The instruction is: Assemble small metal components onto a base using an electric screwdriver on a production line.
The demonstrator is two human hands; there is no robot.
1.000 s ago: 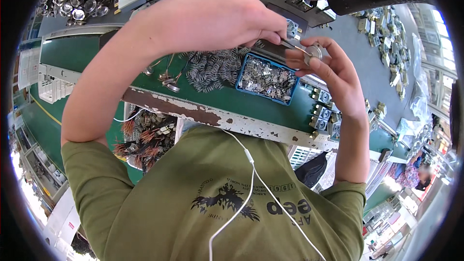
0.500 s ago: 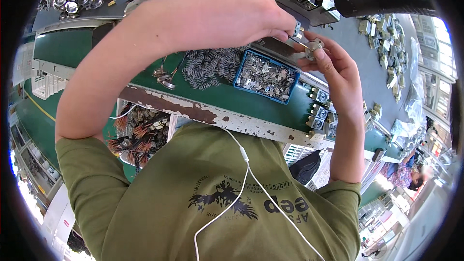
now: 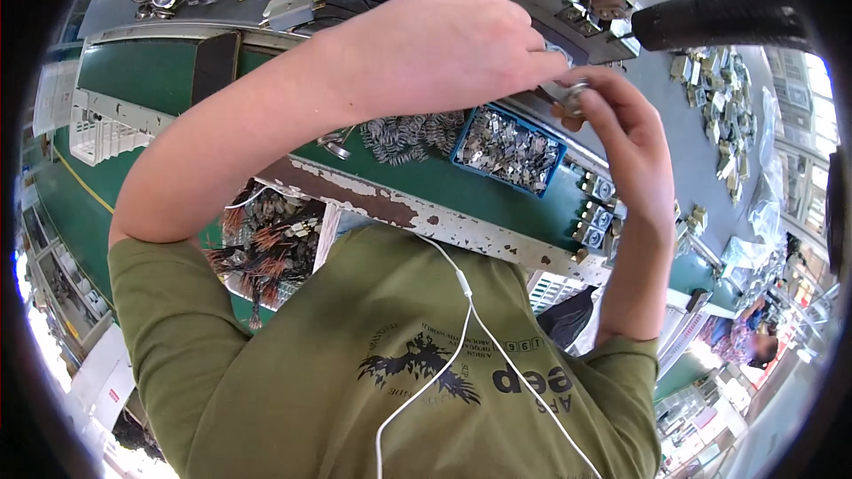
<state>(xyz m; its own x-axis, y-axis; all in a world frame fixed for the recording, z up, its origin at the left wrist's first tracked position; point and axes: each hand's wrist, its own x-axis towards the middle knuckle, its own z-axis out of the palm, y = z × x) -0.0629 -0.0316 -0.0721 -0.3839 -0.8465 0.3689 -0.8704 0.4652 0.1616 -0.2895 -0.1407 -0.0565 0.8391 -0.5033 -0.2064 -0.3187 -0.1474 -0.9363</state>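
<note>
Small round metal part (image 3: 575, 99) pinched in fingers of right hand (image 3: 628, 115); left hand (image 3: 479, 46) just beside it, fingers curled, cannot tell on what. Judged partway: this 1 part not yet set down, many loose pieces left in blue tray (image 3: 497, 180) below both hands. Coil springs (image 3: 410, 139) below left hand; square units (image 3: 592, 225) on green surface (image 3: 430, 184) below right hand. Left forearm blocks view beneath; black tube (image 3: 723, 18) beyond right hand.
</note>
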